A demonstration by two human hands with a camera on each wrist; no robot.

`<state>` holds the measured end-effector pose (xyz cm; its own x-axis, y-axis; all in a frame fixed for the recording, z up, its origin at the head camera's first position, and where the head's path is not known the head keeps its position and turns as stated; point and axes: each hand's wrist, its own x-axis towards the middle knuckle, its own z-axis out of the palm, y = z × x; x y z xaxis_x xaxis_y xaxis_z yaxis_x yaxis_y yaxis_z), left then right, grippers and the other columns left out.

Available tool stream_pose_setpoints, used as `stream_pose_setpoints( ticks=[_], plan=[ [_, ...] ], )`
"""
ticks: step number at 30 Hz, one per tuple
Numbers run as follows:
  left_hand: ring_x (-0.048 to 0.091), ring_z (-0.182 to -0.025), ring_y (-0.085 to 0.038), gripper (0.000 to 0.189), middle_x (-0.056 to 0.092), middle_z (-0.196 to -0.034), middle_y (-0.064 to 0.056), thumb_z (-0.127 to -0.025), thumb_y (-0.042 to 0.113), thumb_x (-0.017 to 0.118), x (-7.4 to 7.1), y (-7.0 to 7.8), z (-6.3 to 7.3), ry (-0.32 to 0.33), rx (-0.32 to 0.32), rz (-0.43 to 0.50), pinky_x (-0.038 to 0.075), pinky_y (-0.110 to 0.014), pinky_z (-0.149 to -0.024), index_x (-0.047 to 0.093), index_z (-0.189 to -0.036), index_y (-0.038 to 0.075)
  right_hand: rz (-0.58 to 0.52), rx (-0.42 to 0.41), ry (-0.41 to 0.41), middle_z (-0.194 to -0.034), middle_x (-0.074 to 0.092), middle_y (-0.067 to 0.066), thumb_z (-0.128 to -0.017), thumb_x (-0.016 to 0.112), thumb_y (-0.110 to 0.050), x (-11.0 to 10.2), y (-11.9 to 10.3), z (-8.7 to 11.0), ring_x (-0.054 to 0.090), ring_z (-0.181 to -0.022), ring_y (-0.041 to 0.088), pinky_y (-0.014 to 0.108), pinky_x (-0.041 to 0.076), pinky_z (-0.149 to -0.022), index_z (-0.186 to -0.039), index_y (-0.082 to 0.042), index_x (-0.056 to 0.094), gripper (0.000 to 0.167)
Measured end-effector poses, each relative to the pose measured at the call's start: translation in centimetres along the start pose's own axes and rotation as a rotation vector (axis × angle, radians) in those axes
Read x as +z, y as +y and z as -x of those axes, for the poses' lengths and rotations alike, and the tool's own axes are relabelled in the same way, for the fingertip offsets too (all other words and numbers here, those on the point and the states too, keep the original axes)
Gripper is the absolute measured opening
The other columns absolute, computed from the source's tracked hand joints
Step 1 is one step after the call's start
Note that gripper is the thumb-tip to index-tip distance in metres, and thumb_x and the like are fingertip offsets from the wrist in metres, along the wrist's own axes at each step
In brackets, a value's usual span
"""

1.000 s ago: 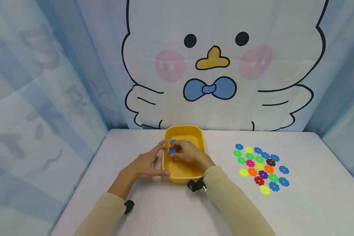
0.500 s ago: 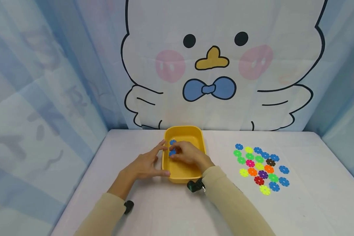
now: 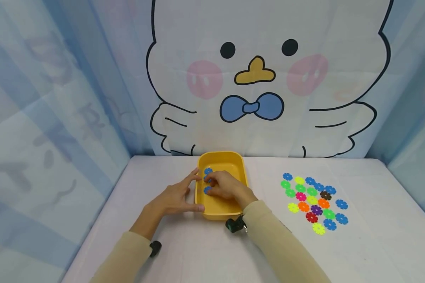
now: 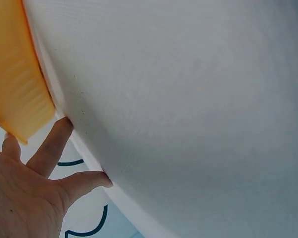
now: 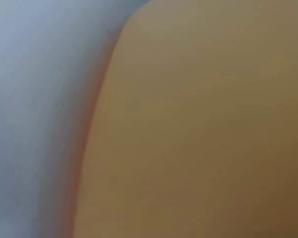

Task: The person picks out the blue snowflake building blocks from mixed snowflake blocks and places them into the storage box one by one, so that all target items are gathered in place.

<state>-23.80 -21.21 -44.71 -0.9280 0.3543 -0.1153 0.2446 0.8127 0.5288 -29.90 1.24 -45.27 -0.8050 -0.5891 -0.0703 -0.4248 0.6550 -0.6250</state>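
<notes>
A yellow plastic tray (image 3: 221,205) stands on the white table; its side shows in the left wrist view (image 4: 17,69). My left hand (image 3: 175,197) rests along the tray's left side, fingers and thumb spread and fairly straight. Inside the tray, blue notched snowflake discs lie in a column: a far disc (image 3: 208,171), a middle one partly covered by my fingers, and a near disc (image 3: 207,190) at my thumb. My right hand (image 3: 228,184) reaches in over the right side, fingers curled, with thumb and forefinger at the near disc. Its fingertips are partly hidden.
To the right on the table, loose snowflake discs (image 3: 312,200) in several colours lie spread in a group. A curtain with a cartoon bird (image 3: 255,74) hangs behind the table's far edge. A blurred yellow surface (image 5: 188,124) fills most of the right wrist view.
My right hand has shifted slightly toward me inside the tray, and the near blue disc has moved the same way. A middle blue disc now shows. My left hand has stayed in place.
</notes>
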Motion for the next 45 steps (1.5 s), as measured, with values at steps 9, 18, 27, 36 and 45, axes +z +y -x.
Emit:
stream_pose_setpoints(
  ticks=[9,18,27,36,45],
  plan=[
    [0.061,-0.129,-0.028,0.111,0.049,-0.158,-0.002,-0.074,0.074,0.077,0.3,0.2,-0.1,-0.005,-0.012,0.007,0.048,-0.058,-0.107,0.017,-0.162,0.042,0.018,-0.027,0.048,-0.094,0.064,0.0,-0.097,0.074,-0.021,-0.7,0.0,0.3,0.058,-0.087,0.017,0.031,0.054,-0.088,-0.122,-0.009,0.068,0.029],
    [0.06,-0.131,-0.029,0.112,0.046,-0.16,0.002,-0.071,0.076,0.077,0.2,-0.2,0.2,0.011,-0.019,0.009,0.047,-0.061,-0.107,0.019,-0.162,0.043,0.028,-0.008,0.023,-0.096,0.06,0.001,-0.097,0.074,-0.02,-2.5,-1.1,1.4,0.056,-0.09,0.018,0.027,0.053,-0.083,-0.125,-0.009,0.068,0.031],
    [0.059,-0.133,-0.031,0.114,0.04,-0.163,0.01,-0.073,0.073,0.078,0.2,0.1,0.3,0.004,-0.012,0.013,0.046,-0.064,-0.107,0.015,-0.163,0.042,-0.005,-0.069,0.065,-0.103,0.063,-0.001,-0.097,0.074,-0.021,-3.6,-1.3,3.8,0.058,-0.1,0.022,0.034,0.055,-0.095,-0.125,-0.011,0.068,0.031],
    [0.06,-0.131,-0.033,0.113,0.046,-0.16,-0.006,-0.073,0.075,0.077,0.1,0.0,0.3,0.024,-0.007,-0.027,0.045,-0.063,-0.108,0.018,-0.163,0.039,-0.027,-0.168,0.278,-0.105,0.069,-0.002,-0.098,0.072,-0.021,-5.0,0.2,6.6,0.062,-0.1,0.021,0.042,0.057,-0.095,-0.119,-0.014,0.07,0.022],
    [0.059,-0.132,-0.033,0.112,0.036,-0.166,-0.001,-0.072,0.074,0.079,0.1,0.2,0.2,0.025,0.006,-0.021,0.044,-0.063,-0.109,0.022,-0.162,0.039,-0.05,-0.24,0.333,-0.114,0.069,0.01,-0.098,0.072,-0.018,-5.8,2.8,9.6,0.065,-0.105,0.023,0.043,0.058,-0.09,-0.117,-0.013,0.07,0.02]
  ],
)
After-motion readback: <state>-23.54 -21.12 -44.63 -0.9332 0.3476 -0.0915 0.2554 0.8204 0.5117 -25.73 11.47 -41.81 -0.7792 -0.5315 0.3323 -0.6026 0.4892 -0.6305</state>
